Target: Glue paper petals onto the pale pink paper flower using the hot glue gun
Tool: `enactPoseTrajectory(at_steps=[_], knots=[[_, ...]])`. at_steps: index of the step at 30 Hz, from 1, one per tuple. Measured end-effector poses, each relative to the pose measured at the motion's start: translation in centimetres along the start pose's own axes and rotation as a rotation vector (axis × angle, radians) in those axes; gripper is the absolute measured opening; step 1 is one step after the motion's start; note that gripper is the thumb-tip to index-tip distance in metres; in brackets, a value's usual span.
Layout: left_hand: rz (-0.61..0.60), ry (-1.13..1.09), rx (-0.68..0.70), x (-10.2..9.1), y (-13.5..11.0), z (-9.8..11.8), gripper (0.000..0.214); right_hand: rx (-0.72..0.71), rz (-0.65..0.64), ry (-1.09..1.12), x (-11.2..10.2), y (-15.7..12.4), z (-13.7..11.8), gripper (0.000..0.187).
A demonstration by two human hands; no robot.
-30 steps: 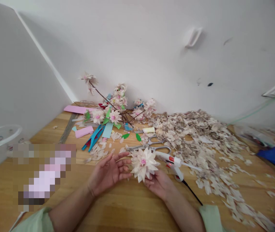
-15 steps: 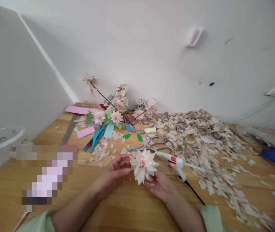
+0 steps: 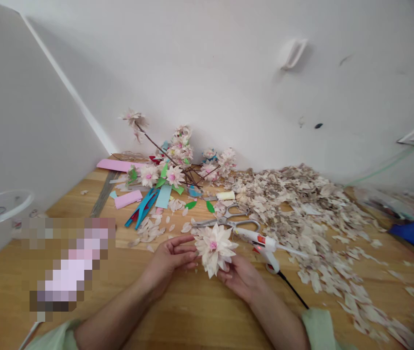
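A cream artificial flower with pointed petals and a pink centre faces up in front of me. My right hand grips it from below on the right, its fingers curled and partly hidden behind the petals. On the other side, my left hand has its thumb and bent fingers at the petal edge, closed lightly on it. Just beyond the flower lie grey-handled scissors. A white glue gun with a small red light and a glue stick in its back rests near my right hand.
A large heap of loose cream petals covers the right side. Finished flowers on a brown branch lie at the back wall. Blue strips, pink paper and thin wires are at left. A pixelated object is nearer me.
The view has shifted very slightly. Both hands keep their places on the flower, which has barely moved.
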State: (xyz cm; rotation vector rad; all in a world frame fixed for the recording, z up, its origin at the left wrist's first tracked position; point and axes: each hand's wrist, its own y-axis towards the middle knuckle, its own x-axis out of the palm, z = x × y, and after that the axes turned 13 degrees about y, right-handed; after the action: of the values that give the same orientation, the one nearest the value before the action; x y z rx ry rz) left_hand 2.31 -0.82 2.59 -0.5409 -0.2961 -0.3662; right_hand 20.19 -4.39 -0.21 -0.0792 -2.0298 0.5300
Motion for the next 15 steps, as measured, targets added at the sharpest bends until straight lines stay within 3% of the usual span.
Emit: enactPoseTrajectory(at_steps=[4, 15], knots=[[0.026, -0.002, -0.013, 0.10, -0.12, 0.24, 0.045, -0.010, 0.014, -0.007, 0.01, 0.03, -0.02, 0.032], [-0.066, -0.029, 0.063, -0.09, -0.14, 0.03, 0.048, -0.009, 0.022, -0.027, 0.12, -0.10, 0.05, 0.029]])
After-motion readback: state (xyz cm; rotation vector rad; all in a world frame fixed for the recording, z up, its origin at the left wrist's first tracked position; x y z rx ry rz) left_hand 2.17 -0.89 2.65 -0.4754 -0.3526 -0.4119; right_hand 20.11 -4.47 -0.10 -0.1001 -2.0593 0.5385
